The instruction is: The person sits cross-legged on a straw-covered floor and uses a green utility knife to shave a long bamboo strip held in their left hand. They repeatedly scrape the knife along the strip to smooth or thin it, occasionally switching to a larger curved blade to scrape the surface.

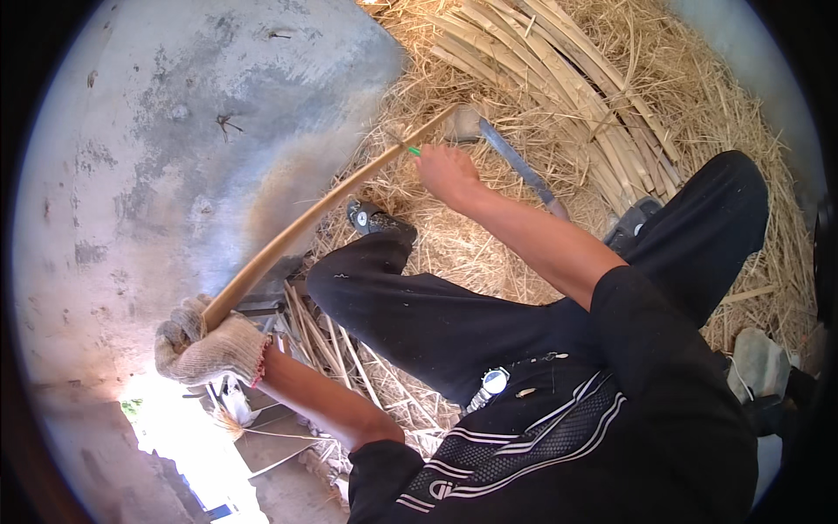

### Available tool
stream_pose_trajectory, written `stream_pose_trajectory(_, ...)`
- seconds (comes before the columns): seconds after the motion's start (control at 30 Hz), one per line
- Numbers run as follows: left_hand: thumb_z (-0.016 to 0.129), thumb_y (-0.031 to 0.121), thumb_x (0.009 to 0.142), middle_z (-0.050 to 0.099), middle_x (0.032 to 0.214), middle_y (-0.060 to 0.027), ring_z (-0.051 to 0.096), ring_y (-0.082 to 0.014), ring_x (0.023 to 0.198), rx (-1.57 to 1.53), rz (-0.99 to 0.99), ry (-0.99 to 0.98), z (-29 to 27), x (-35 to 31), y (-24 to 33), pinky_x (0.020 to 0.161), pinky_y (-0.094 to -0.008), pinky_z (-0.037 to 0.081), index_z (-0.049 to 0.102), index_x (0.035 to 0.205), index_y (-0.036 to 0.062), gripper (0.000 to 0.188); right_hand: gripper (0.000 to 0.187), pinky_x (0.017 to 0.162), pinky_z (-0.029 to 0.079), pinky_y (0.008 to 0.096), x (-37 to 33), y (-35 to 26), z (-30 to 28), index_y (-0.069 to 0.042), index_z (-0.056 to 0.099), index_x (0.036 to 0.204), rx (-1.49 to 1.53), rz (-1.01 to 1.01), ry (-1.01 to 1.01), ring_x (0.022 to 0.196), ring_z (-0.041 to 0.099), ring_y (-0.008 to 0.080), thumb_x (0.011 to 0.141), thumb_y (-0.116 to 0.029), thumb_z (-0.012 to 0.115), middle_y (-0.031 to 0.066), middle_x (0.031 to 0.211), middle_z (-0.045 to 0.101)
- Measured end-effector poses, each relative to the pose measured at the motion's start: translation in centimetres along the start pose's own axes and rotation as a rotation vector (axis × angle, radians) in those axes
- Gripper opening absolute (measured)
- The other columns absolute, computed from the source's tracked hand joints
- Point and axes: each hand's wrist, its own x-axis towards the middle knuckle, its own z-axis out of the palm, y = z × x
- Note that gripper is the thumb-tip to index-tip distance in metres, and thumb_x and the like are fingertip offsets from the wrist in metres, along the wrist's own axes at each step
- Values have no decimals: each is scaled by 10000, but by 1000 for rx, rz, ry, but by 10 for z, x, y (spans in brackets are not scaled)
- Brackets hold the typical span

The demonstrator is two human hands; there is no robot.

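My left hand (214, 345), in a knitted work glove with a red-edged cuff, is closed around the near end of a long split bamboo strip (305, 218). The strip slants up and away to the right, its far end by a pale block (463, 125). Bare and closed, my right hand (447, 175) grips a small green-handled knife (414, 150) near the strip's far part. Only a bit of the handle and a thin tip show; my fingers hide the rest. Beyond that hand, a long grey blade (519, 162) lies over the straw, its handle end toward me.
A bundle of split bamboo strips (559, 87) lies on straw (716, 105) at the far right. A stained wall (175, 175) rises on the left. Thin sticks (319, 336) lie below my left knee. My bent legs (428, 323) frame the work area.
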Motion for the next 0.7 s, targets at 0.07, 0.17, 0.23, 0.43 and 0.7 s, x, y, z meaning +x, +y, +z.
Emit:
stream_pose_trajectory(0.07, 449, 179, 728, 308, 479, 38, 311, -100, 391, 11, -4, 61, 10, -6, -3, 409, -258, 254, 326, 520, 180, 242, 234, 570, 554, 372, -10, -11, -7, 2, 568, 991, -9, -17, -1, 729, 681, 248, 992, -197, 445, 137, 833, 655)
stream_pose_trajectory(0.17, 451, 186, 735, 317, 486, 36, 313, -95, 393, 43, 24, 83, 6, 6, 5, 407, -255, 263, 327, 530, 183, 239, 233, 607, 564, 395, -28, -34, -30, 2, 578, 983, 125, -39, -11, 749, 687, 261, 987, -186, 441, 151, 873, 671)
stream_pose_trajectory(0.23, 455, 193, 741, 331, 494, 33, 319, -97, 394, 53, 19, 141, 19, 3, 0, 407, -262, 277, 335, 542, 179, 233, 237, 637, 569, 415, -10, 38, 6, -4, 580, 996, 119, 73, -10, 776, 694, 284, 989, -189, 432, 165, 914, 683)
stream_pose_trajectory(0.43, 453, 259, 809, 467, 641, -20, 446, -138, 484, 145, 34, 158, 13, 19, -20, 459, -283, 395, 424, 649, 126, 210, 302, 615, 549, 467, 28, 47, 27, -21, 575, 1038, 30, 77, 166, 766, 689, 366, 980, -289, 449, 218, 888, 680)
stream_pose_trajectory(0.7, 404, 246, 871, 431, 683, -22, 423, -145, 513, 165, 107, 38, 7, 16, -12, 470, -282, 396, 431, 732, 82, 217, 418, 790, 538, 454, 19, 34, 5, 22, 594, 1080, 363, 204, -130, 928, 670, 334, 1011, -329, 380, 217, 996, 663)
